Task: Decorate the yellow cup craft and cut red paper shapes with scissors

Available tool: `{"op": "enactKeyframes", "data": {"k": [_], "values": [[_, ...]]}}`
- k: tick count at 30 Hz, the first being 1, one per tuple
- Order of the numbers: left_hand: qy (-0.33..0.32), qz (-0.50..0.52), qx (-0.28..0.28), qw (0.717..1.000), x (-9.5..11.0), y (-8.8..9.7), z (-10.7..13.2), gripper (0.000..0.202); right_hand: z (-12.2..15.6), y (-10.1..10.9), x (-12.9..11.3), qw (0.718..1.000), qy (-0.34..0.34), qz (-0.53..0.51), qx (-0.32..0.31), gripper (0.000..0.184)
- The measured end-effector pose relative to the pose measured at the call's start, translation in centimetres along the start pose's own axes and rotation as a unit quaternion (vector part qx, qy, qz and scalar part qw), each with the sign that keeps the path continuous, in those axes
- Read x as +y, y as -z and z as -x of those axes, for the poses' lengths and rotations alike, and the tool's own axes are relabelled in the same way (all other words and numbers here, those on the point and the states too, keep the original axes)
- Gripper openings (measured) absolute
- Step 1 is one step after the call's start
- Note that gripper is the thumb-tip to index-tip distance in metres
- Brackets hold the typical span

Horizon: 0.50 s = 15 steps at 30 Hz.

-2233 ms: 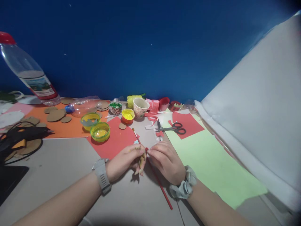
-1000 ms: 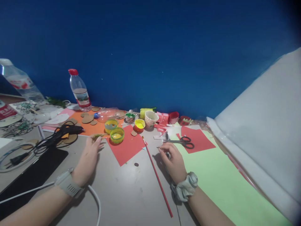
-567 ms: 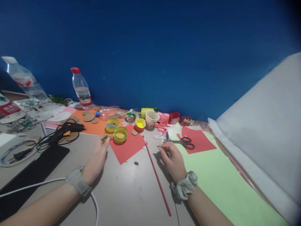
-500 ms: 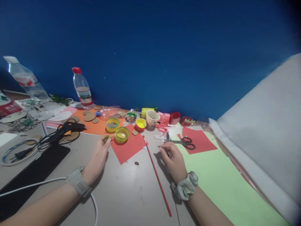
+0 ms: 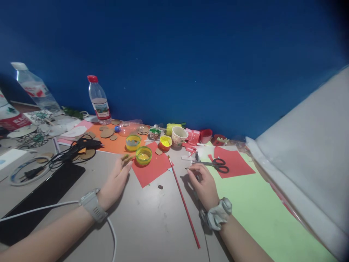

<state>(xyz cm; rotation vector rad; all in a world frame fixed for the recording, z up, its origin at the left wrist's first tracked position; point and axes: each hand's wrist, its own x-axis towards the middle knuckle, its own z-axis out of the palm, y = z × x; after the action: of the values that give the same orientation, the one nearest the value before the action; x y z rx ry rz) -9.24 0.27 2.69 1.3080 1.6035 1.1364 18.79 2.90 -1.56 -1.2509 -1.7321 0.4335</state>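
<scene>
My left hand [image 5: 117,182] rests on the table left of a yellow-green ringed cup [image 5: 143,155]. Its thumb and fingers are apart, with yellow-green showing at the fingertips; I see nothing held. The cup stands on a red paper sheet [image 5: 149,174], beside a second yellow cup [image 5: 133,143]. My right hand [image 5: 204,183] is closed in a pinch, a tiny dark tip showing at its fingertips; what it is I cannot make out. Just beyond that hand lie black-handled scissors [image 5: 220,165]. A red-handled paintbrush [image 5: 185,205] lies between the hands, and a small dark oval piece [image 5: 160,187] left of it.
A red-capped bottle [image 5: 99,103] stands at the back left. A patterned paper cup [image 5: 179,137] and a cup of yellow paint [image 5: 165,143] stand near the blue wall. Black cable [image 5: 77,145] and a black phone-like slab [image 5: 43,203] lie left. Green paper [image 5: 253,207] covers the right side.
The whole view has shifted slightly, so things on the table appear a little further right. Both hands keep nearly the same place and pose.
</scene>
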Motion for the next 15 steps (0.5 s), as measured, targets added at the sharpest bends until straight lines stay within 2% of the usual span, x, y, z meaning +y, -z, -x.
{"op": "enactKeyframes", "data": {"k": [4,7,11,15], "values": [[0.035,0.029,-0.059,0.997,-0.7,0.6,1.8,0.037,0.0,-0.1,0.1,1.000,0.001,-0.001,0.001,0.010],[0.043,0.012,-0.086,0.995,-1.1,1.0,2.8,0.040,-0.1,0.0,0.1,1.000,0.001,-0.002,0.000,0.009],[0.016,-0.033,-0.061,0.997,-1.1,1.3,2.5,0.037,-0.1,0.0,0.0,1.000,0.005,-0.005,0.000,0.009],[-0.004,-0.039,-0.004,0.999,-1.2,1.6,0.4,0.036,0.0,0.0,0.0,1.000,0.007,-0.008,0.004,0.009]]}}
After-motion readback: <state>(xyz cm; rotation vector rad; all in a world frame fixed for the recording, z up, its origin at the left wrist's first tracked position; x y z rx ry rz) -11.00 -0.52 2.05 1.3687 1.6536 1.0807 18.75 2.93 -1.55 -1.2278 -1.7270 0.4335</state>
